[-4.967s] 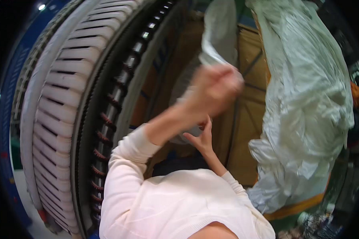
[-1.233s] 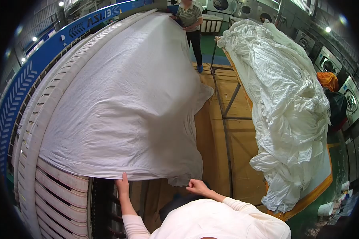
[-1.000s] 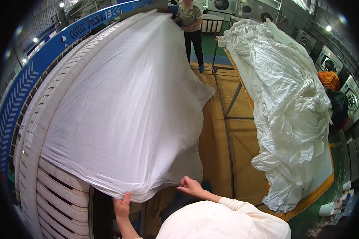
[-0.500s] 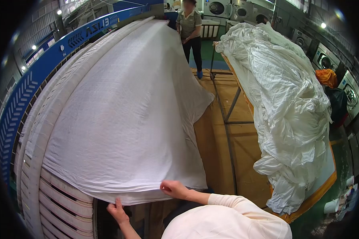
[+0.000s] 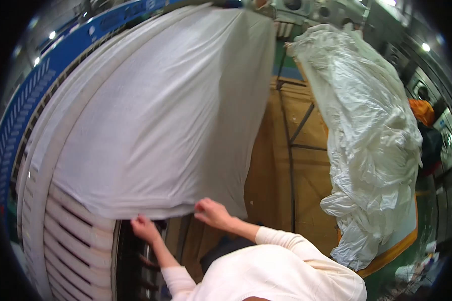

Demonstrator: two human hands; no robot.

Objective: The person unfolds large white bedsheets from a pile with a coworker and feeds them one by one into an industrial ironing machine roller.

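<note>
Head view. Large white fabric sheet (image 5: 171, 125) spreads over the left and centre of the frame; its left part lies on the white padded slatted belts (image 5: 80, 236) of a machine, its right part hangs down in slanting folds. Lower hem runs across the lower centre, at both hands.

Left hand (image 5: 145, 230), lower centre-left: fingers curled, grip closed on the hem. Dark gap with machine parts just below it. Right hand (image 5: 212, 213), near the centre bottom: grip likewise closed, pinching the hem farther right. Hands near each other, not touching; both slightly blurred. Cream long sleeves (image 5: 281, 238) reach up the forearms.

Right side of frame: heaped white crumpled fabric (image 5: 371, 130) on a pale-topped counter (image 5: 406, 223) with an orange-brown edge. Between sheet and heap: brown floor covering (image 5: 311, 195) and a dark thin metal frame (image 5: 292, 175). Far right: orange cloth bundle (image 5: 422, 111) above a dark bag (image 5: 430, 143). Upper left: long blue beam (image 5: 22, 108), its markings blurred
</note>
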